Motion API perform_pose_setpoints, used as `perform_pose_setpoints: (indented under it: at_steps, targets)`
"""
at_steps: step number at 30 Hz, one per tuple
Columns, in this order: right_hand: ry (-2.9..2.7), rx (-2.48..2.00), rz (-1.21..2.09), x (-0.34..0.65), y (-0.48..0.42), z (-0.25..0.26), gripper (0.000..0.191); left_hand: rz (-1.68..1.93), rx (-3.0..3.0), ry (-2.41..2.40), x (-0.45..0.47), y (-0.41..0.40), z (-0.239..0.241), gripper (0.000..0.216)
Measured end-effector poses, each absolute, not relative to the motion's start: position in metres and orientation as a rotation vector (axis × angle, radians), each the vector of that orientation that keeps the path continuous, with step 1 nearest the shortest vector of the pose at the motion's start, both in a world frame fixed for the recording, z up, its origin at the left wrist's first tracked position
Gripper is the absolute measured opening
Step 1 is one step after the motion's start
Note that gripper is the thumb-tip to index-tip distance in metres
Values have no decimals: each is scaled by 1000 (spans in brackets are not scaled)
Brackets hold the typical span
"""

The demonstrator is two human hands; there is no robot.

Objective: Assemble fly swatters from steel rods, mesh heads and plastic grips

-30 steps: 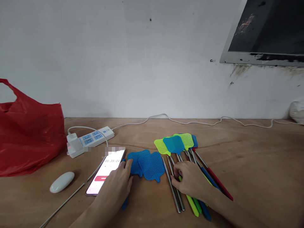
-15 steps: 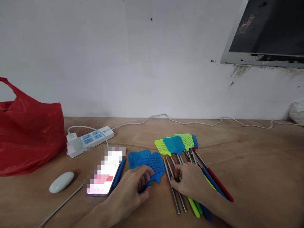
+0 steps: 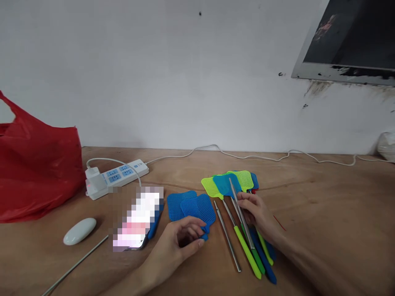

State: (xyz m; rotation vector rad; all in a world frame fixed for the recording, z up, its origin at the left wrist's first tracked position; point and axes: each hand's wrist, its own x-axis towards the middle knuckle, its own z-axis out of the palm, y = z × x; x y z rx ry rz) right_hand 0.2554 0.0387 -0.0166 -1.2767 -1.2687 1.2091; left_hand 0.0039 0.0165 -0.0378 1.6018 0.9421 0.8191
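My left hand [image 3: 180, 242] curls on the wooden table [image 3: 324, 197], its fingertips pinching the neck of a blue mesh swatter head [image 3: 200, 209] that overlaps another blue head [image 3: 177, 204]. My right hand [image 3: 257, 213] holds a thin metal rod [image 3: 240, 211] lifted at a slant above a pile of finished fly swatters [image 3: 230, 183] with yellow-green and blue heads and green, blue and red handles. A second bare metal rod [image 3: 227, 236] lies on the table between my hands.
A phone [image 3: 137, 220] with a lit screen lies left of the blue heads, a blue handle [image 3: 155, 222] beside it. Further left are a white power strip [image 3: 115, 176], a white oval object [image 3: 80, 231], a red plastic bag [image 3: 33, 172] and another rod [image 3: 74, 267].
My left hand left the phone and took the blue head's neck. My right hand picked one metal rod out of the pile and raised it.
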Motion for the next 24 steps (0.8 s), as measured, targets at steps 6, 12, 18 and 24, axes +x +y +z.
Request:
perform_pose_setpoints:
  at_steps: [6,12,18,24]
  targets:
    - [-1002,-1068,1487,249,37,-21,23,726,1565,957,4,14,-31,25]
    - [-1036,-1055,1551,242,33,-20,38,656,1404,917,3,11,-30,41]
    - [-1064,-1059,1562,238,28,-17,40,630,1459,887,4,15,-24,43]
    - [-1087,-1029,1531,238,28,-17,41,598,1437,917,4,15,-20,42]
